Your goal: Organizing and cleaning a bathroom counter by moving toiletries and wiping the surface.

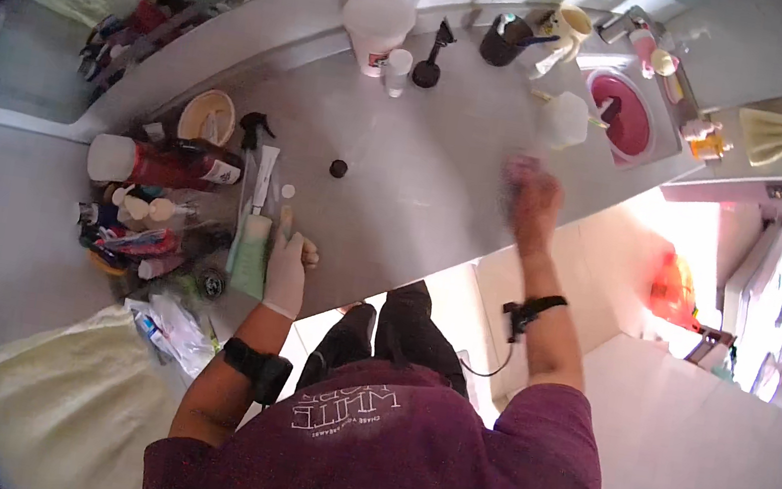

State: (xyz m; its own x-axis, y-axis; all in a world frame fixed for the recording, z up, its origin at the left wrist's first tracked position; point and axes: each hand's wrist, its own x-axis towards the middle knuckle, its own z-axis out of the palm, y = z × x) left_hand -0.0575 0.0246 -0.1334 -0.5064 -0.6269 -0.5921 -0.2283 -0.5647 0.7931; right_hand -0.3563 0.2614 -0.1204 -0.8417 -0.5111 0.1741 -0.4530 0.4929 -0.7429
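My left hand [288, 270], in a whitish glove, rests at the counter's left side, with one finger stretched forward and the others bent. It lies right beside a pale green squeeze tube [252, 259]. A small white round cap [289, 192] sits just ahead of that finger, and a white tube [265, 175] lies near it. My bare right hand [536, 211] is over the counter's right part, closed around a pinkish thing [521, 171] smeared by motion; its kind cannot be made out. A black round cap [338, 169] is on the counter between my hands.
A white bucket [379, 20], a clear cup [396, 73], a black brush holder [427, 73] and a dark mug [505, 41] line the back. At right, a white jug [564, 121] stands by a sink with a pink basin [622, 117]. Bottles, including a red one [145, 163], crowd the left.
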